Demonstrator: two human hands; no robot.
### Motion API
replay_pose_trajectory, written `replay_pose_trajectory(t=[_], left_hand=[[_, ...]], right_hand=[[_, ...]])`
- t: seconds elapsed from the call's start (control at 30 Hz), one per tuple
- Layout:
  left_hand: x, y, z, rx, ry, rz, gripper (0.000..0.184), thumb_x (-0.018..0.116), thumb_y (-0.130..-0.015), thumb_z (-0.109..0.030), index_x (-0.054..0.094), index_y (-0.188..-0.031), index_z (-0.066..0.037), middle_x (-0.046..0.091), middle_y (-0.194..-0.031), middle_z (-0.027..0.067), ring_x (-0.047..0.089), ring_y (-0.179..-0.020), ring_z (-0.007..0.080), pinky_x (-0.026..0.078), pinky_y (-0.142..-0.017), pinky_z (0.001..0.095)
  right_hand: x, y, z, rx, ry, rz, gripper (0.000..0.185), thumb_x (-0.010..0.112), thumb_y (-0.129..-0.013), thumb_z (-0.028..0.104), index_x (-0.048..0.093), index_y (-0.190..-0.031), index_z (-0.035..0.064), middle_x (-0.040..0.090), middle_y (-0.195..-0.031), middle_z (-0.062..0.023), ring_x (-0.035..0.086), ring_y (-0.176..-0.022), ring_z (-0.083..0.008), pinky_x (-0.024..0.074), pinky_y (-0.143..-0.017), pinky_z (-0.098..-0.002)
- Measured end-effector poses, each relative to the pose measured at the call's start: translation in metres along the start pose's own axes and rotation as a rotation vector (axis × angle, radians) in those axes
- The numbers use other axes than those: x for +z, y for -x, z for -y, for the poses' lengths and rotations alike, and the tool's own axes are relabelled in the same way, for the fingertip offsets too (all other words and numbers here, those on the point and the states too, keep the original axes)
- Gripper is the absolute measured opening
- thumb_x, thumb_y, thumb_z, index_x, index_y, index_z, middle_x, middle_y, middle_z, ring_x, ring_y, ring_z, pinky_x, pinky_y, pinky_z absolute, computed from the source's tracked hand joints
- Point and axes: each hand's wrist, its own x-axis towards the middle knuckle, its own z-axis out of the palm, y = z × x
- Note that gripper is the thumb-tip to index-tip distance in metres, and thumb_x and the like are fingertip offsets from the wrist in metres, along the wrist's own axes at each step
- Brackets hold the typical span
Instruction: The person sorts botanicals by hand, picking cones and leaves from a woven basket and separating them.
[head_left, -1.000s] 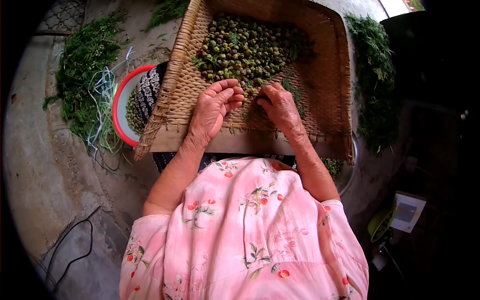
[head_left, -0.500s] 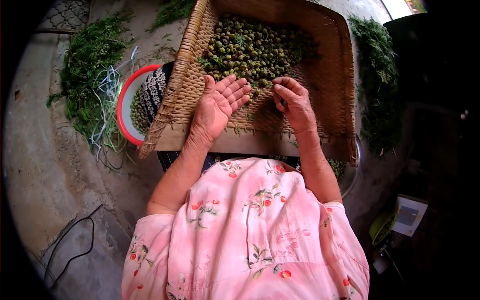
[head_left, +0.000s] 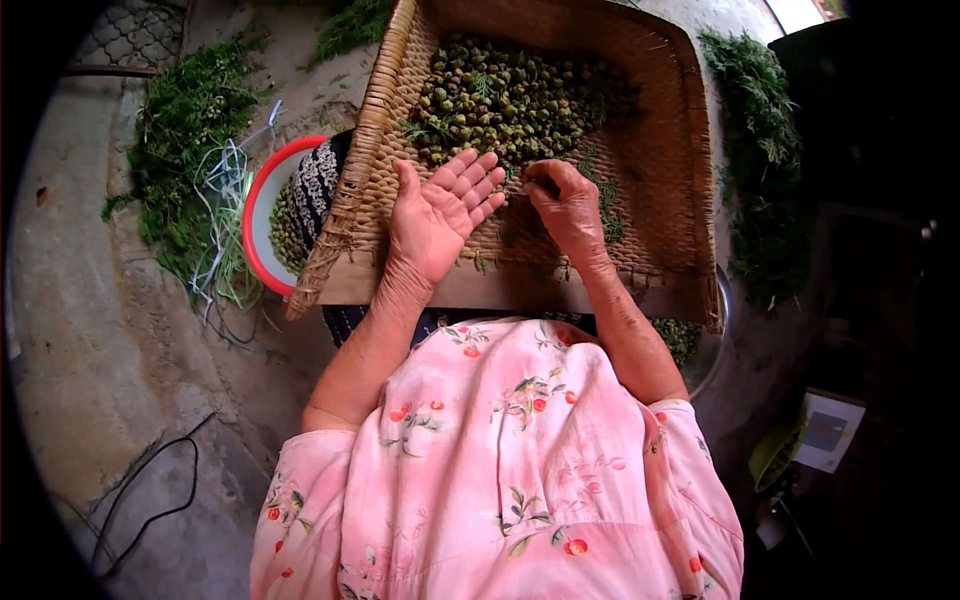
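A woven winnowing basket [head_left: 660,180] lies across the lap, its flat front edge toward my body. Round green-brown seed cones [head_left: 510,100] are heaped in its far part, with bits of green leaf among them. My left hand [head_left: 432,228] is held palm up over the basket near the heap's lower edge, fingers stretched out and nothing visible on the palm. Just right of it, my right hand [head_left: 568,212] has its thumb and fingers pinched together; whatever they hold is hidden. Small green leaf scraps [head_left: 608,205] lie on the weave beside the right hand.
A red-rimmed basin [head_left: 252,235] with green cones stands left of the basket. Cut green branches [head_left: 185,140] and tangled plastic string [head_left: 222,225] lie further left. More branches [head_left: 755,120] lie at right. A black cable [head_left: 150,490] runs over the floor at lower left.
My right hand has moved left, closer to the left fingertips, and stays pinched. Green leaf scraps now show on the weave at its right. The left hand remains palm up.
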Motion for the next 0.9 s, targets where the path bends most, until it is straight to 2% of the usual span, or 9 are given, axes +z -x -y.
replay_pose_trajectory(t=[0.03, 0.07, 0.13, 0.27, 0.3, 0.33, 0.47, 0.57, 0.9], left_hand=[[0.001, 0.0, 0.0, 0.002, 0.009, 0.004, 0.085, 0.022, -0.089, -0.066, 0.03, -0.137, 0.004, 0.032, -0.141, 0.0233, 0.033, -0.131, 0.035, 0.027, -0.108, 0.0475], [0.002, 0.001, 0.0, 0.005, 0.018, 0.008, 0.084, 0.022, -0.089, -0.065, 0.03, -0.137, 0.004, 0.032, -0.141, 0.0232, 0.033, -0.131, 0.0351, 0.027, -0.108, 0.0479], [0.003, 0.002, 0.0, 0.0, 0.043, 0.034, 0.084, 0.022, -0.089, -0.065, 0.03, -0.137, 0.004, 0.032, -0.141, 0.0233, 0.032, -0.131, 0.0354, 0.027, -0.108, 0.0485], [0.003, 0.002, 0.0, -0.007, 0.059, 0.088, 0.082, 0.023, -0.09, -0.063, 0.029, -0.137, 0.004, 0.032, -0.141, 0.0239, 0.033, -0.13, 0.0364, 0.028, -0.107, 0.05], [0.003, 0.002, 0.0, -0.009, 0.059, 0.09, 0.082, 0.023, -0.09, -0.063, 0.029, -0.137, 0.004, 0.032, -0.141, 0.0239, 0.033, -0.13, 0.0364, 0.028, -0.107, 0.05], [0.004, 0.002, 0.0, -0.009, 0.053, 0.082, 0.082, 0.023, -0.09, -0.063, 0.028, -0.137, 0.004, 0.031, -0.141, 0.0242, 0.033, -0.13, 0.0366, 0.028, -0.107, 0.0499], [0.004, 0.002, 0.001, -0.01, 0.014, 0.057, 0.084, 0.025, -0.089, -0.064, 0.026, -0.138, 0.004, 0.031, -0.141, 0.0246, 0.034, -0.129, 0.0369, 0.029, -0.107, 0.0493], [0.002, 0.001, 0.002, -0.011, -0.002, 0.055, 0.084, 0.026, -0.089, -0.064, 0.025, -0.138, 0.005, 0.03, -0.141, 0.0248, 0.032, -0.13, 0.0369, 0.028, -0.107, 0.0491], [0.002, 0.0, 0.002, -0.014, -0.013, 0.041, 0.084, 0.03, -0.089, -0.063, 0.026, -0.138, 0.005, 0.03, -0.142, 0.025, 0.032, -0.13, 0.0362, 0.027, -0.108, 0.0487]], right_hand=[[-0.002, -0.001, 0.0, 0.13, -0.159, -0.019, 0.015, 0.064, -0.081, 0.006, 0.061, -0.095, 0.0023, 0.059, -0.082, -0.0054, 0.058, -0.067, -0.0183, 0.0474, -0.06, -0.0322], [-0.01, -0.002, 0.012, 0.459, -0.506, 0.021, 0.014, 0.064, -0.082, 0.009, 0.061, -0.095, 0.0024, 0.059, -0.082, -0.0018, 0.053, -0.062, -0.0111, 0.0444, -0.052, -0.0286], [-0.02, -0.002, -0.001, 0.546, -1.096, 0.024, 0.014, 0.064, -0.082, 0.008, 0.06, -0.095, 0.0042, 0.059, -0.082, -0.0025, 0.053, -0.062, -0.0125, 0.0427, -0.05, -0.0279], [-0.025, 0.0, -0.001, 0.583, -1.481, -0.077, 0.016, 0.057, -0.086, 0.012, 0.056, -0.1, 0.0045, 0.058, -0.089, -0.0072, 0.055, -0.071, -0.0175, 0.0439, -0.055, -0.0288], [-0.025, 0.001, -0.01, 0.493, -1.551, 0.016, 0.021, 0.055, -0.088, 0.015, 0.055, -0.106, 0.0037, 0.059, -0.095, -0.0105, 0.058, -0.083, -0.0217, 0.0493, -0.063, -0.0318], [-0.025, 0.002, -0.013, 0.492, -1.551, 0.012, 0.021, 0.055, -0.088, 0.015, 0.055, -0.106, 0.0037, 0.059, -0.095, -0.0105, 0.058, -0.083, -0.0217, 0.0493, -0.063, -0.0318], [-0.021, 0.0, 0.001, 0.556, -1.589, -0.073, 0.035, 0.051, -0.092, 0.023, 0.048, -0.118, -0.0005, 0.057, -0.11, -0.0171, 0.056, -0.107, -0.0318, 0.0505, -0.088, -0.043], [-0.017, -0.001, 0.007, 0.544, -1.802, -0.029, 0.059, 0.041, -0.095, 0.043, 0.037, -0.127, -0.0061, 0.047, -0.124, -0.0234, 0.043, -0.121, -0.0373, 0.0367, -0.103, -0.0502], [-0.014, 0.008, 0.006, 0.505, -1.888, 0.096, 0.071, 0.037, -0.093, 0.051, 0.031, -0.133, -0.0069, 0.041, -0.133, -0.0244, 0.037, -0.127, -0.0366, 0.0292, -0.107, -0.051]])
